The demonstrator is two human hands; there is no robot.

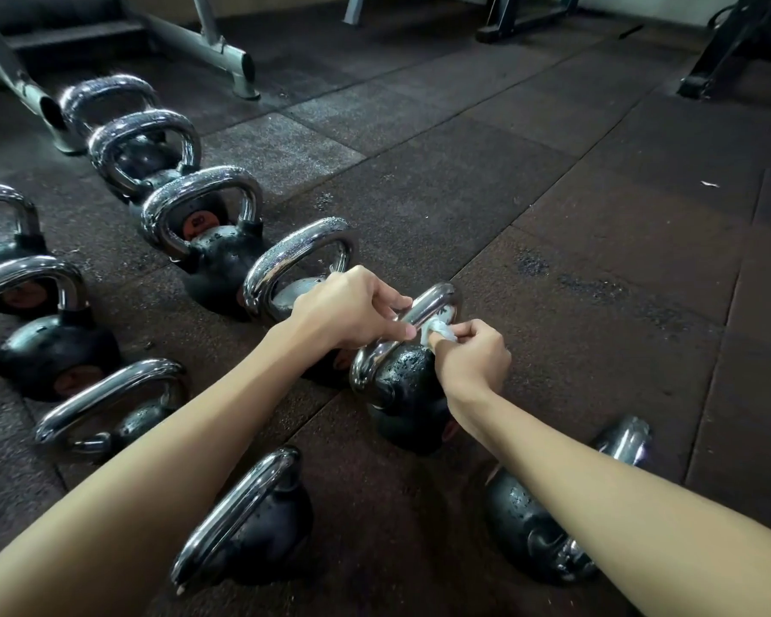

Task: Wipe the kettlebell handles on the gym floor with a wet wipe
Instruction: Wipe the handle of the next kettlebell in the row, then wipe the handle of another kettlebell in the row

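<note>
Now | left hand (348, 309) grips handle (435, 299) | right hand (472, 362) pinches wipe (438, 334) just under it | handle runs near-left to far-right

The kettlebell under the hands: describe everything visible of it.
The kettlebell has a round black body beaded with droplets and a shiny chrome loop handle. It stands on the dark rubber floor between other kettlebells in a row. The left hand grips the handle's top bar; the right hand pinches a white wet wipe against the handle's underside.
</note>
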